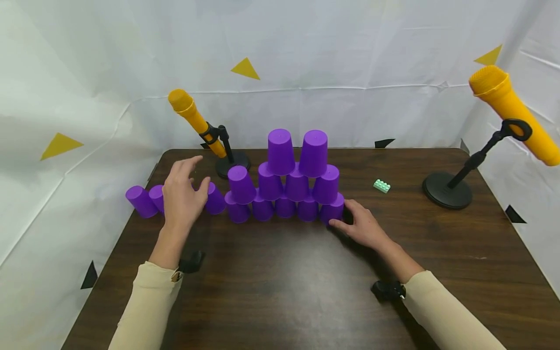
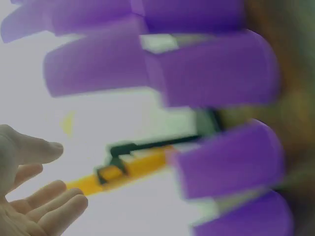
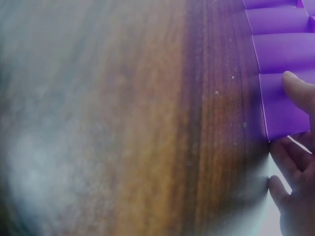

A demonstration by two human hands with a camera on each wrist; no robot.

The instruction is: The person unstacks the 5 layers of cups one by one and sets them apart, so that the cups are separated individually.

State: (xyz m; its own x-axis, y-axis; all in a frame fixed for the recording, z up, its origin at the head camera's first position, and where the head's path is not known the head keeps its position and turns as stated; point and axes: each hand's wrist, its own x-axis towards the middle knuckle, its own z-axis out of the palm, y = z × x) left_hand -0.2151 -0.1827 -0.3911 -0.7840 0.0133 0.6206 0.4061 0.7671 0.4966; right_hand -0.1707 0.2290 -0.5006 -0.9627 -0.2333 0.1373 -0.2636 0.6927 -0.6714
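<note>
Purple cups stand upside down in a stepped stack, with several in the bottom row, several in the middle row and two on top, including a top-left cup. My right hand is at the rightmost bottom cup, thumb on its front and fingers round its far side. Raised at the left, my left hand overlaps the loose purple cups in the head view. Its thumb and fingers are spread, holding nothing. Left of the stack are a cup and a far-left cup; the left hand partly hides those between.
Behind the left cups, a yellow microphone sits on a black stand. A second yellow microphone stands at the right on its black base. A mint-green toy brick lies on the dark wooden table.
</note>
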